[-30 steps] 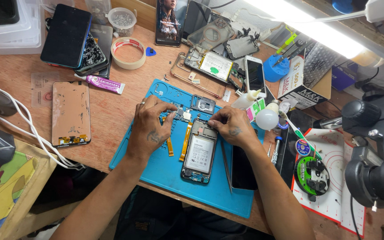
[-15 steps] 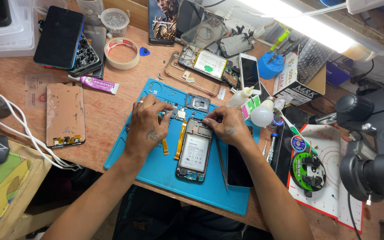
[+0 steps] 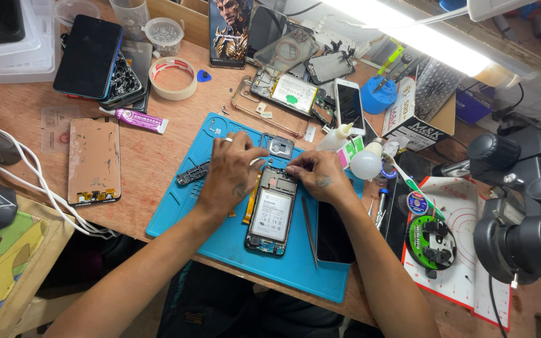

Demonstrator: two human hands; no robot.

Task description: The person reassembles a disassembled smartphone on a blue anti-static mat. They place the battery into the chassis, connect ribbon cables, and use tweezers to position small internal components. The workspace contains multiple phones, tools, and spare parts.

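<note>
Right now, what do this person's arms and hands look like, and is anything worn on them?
Both forearms are bare, no sleeves or gloves. The left hand wears a pale ring on one finger and has a small dark tattoo near the thumb. The right hand bears a small dark tattoo on its back.

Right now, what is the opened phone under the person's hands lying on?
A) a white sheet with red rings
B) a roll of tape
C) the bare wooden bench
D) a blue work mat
D: the opened phone, its battery showing, lies on the blue mat, with the left hand and right hand resting at its top end.
</note>
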